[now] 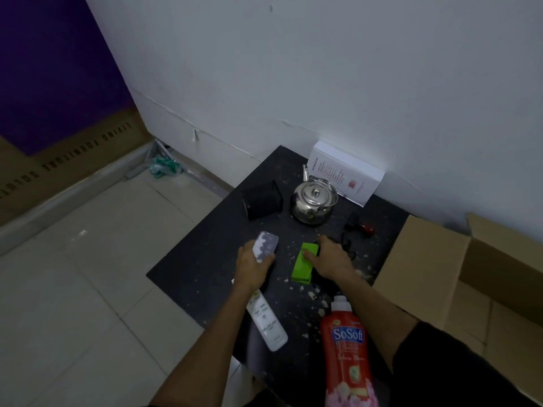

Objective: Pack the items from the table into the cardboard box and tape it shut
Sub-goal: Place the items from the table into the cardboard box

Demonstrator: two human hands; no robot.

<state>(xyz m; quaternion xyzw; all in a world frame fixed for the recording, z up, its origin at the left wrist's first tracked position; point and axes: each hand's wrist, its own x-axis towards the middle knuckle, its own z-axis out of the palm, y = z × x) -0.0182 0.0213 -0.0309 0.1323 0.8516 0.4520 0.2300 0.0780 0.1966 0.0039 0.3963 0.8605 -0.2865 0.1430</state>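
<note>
We are barely into the packing: our left hand (255, 261) is wrapped around a small grey-and-white patterned packet (266, 245) near the middle of the dark table (188, 277), and our right hand (330, 257) is closed over the top edge of a green box (302, 264) just to the packet's three o'clock. The cardboard box (435, 268) sits open at three o'clock off the table's edge, flaps up, and the part of its inside we can see holds nothing. Still waiting on the table are a steel kettle (313, 202) at twelve o'clock, a black box (263, 201) at eleven, a white carton (345, 171) against the wall, a white bottle (267, 321) at seven and a red SoSoft bottle (346, 353) at five. We see no tape; sealing is far off.
</note>
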